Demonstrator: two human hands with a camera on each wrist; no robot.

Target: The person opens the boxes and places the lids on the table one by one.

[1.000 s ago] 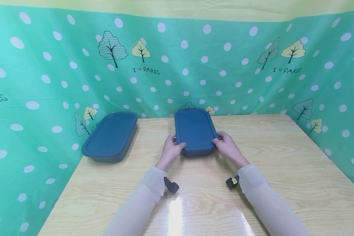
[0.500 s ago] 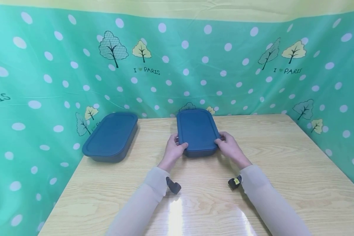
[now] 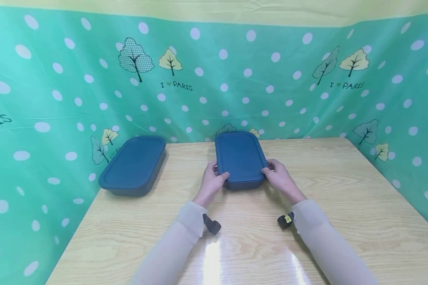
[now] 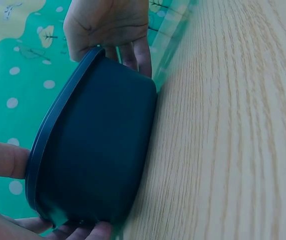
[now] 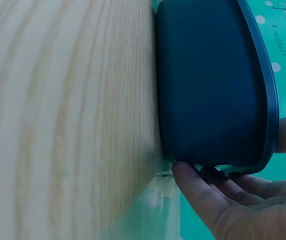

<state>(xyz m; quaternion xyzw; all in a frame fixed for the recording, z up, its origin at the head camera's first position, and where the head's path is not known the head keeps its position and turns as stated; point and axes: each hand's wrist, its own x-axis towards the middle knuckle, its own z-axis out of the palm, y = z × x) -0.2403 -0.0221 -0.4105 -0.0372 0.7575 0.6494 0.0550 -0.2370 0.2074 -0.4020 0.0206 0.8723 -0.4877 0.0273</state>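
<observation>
A dark blue lidded food container [image 3: 241, 156] lies at the middle of the far table, its lid on. My left hand [image 3: 212, 181] grips its near left corner, thumb on the lid and fingers along the side. On the near right corner my right hand [image 3: 278, 177] holds it the same way. Both wrist views show the container's end wall [image 4: 97, 140] between the hands, with its base at the wooden surface. In the right wrist view the right hand's fingers [image 5: 203, 192] curl under the side wall.
A second, larger dark blue lidded container [image 3: 133, 164] sits at the table's far left. Behind the wooden table [image 3: 328, 174] hangs a green dotted curtain [image 3: 271, 95], which also borders its left and right sides. Small black wrist cameras [image 3: 212, 225] are worn on both wrists.
The held container has slid slightly to the right, both hands moving along with it and keeping their hold. The left container has stayed put.
</observation>
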